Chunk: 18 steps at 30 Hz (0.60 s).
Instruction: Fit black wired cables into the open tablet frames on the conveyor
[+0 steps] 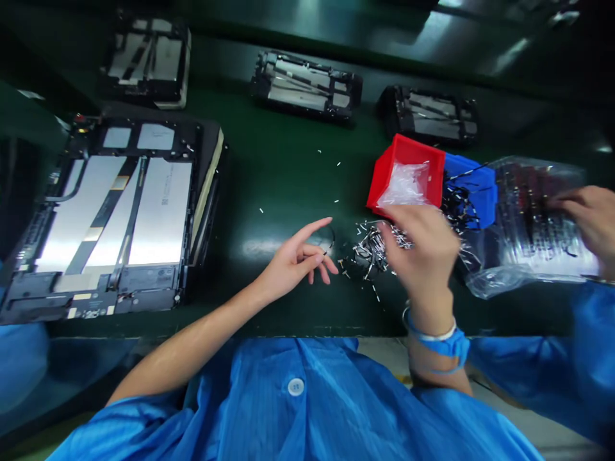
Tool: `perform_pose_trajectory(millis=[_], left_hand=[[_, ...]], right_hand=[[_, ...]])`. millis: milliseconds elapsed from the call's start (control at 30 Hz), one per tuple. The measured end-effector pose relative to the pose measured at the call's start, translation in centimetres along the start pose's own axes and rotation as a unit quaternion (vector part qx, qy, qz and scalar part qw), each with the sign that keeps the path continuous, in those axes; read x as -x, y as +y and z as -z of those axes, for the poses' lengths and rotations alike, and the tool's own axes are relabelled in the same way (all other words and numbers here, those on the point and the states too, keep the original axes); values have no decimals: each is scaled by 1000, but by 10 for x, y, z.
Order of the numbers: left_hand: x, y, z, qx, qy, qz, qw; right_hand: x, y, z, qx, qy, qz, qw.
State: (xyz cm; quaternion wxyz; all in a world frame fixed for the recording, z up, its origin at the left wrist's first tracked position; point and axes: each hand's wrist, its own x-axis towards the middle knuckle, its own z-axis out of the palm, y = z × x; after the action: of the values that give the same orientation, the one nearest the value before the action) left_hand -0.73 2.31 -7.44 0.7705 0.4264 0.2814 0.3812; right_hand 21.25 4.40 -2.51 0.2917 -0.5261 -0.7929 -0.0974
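Observation:
My left hand [298, 259] rests on the dark green belt [283, 179], index finger stretched out, the other fingers curled around a thin dark wire-like piece. My right hand [423, 250], with a blue wrist strap, hovers over a heap of small black and silver parts [368, 246], its fingers bunched and blurred. A red bin [384, 169] of clear plastic bits and a blue bin [475, 186] of black cable pieces stand just behind the heap.
An opened tablet [110, 218] with silver battery cells lies at left on a stack. Three more opened tablets [305, 86] lie farther back. At right another person's hand [589, 221] touches a clear plastic bag [523, 224].

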Motion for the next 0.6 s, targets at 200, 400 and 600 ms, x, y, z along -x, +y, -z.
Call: perform_pose_trajectory(millis=[200,400,600], left_hand=[[-11,1,-7,-9,-30,6,1000],[-116,35,27,-292,354,-170,872],[-217,108,86,-293,614,-85,728]], right_hand=[[16,-28,-8,-117,-18,116,986],[25,4,9,-126,115,-6,985],[33,9,16,-151,130,-32,979]])
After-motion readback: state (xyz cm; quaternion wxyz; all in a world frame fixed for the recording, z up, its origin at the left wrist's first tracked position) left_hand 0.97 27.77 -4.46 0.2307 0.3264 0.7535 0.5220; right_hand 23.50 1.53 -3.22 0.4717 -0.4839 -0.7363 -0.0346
